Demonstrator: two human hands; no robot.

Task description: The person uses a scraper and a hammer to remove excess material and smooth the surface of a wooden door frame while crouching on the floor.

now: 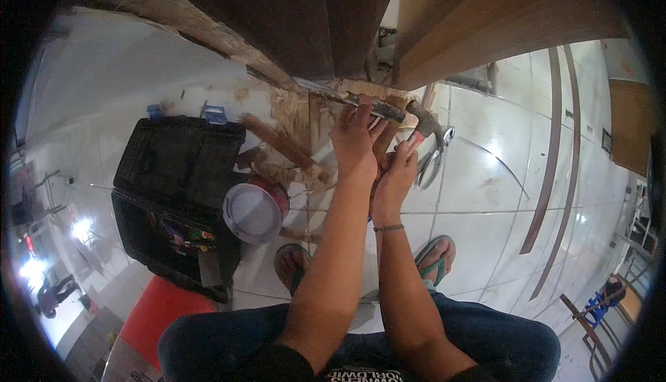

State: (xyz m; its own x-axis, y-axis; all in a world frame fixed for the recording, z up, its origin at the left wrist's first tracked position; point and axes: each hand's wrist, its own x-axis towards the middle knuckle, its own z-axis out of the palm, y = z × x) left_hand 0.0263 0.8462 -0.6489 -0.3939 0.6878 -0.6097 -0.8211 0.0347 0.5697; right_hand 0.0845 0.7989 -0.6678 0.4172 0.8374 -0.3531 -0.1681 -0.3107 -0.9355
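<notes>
The dark rod (387,110) lies just beyond the hands at the far side, its long axis running roughly left to right with the right end a little nearer; that right end sits just beside the head of the hammer (426,120), though I cannot tell whether they touch; the left hand (355,148) has its fingers closed around the rod's middle; the right hand (395,179), the nearer to the rod's right end, is wrapped round the hammer's reddish handle; pliers (447,136) lie just right of the hammer on the white tiled floor (479,191); dark wooden panels (277,14) stand at the far side, wood scraps (281,143) lie left of the hands, with an open black toolbox (177,157) farther left; long brown strips (553,139) lie well apart at right.
</notes>
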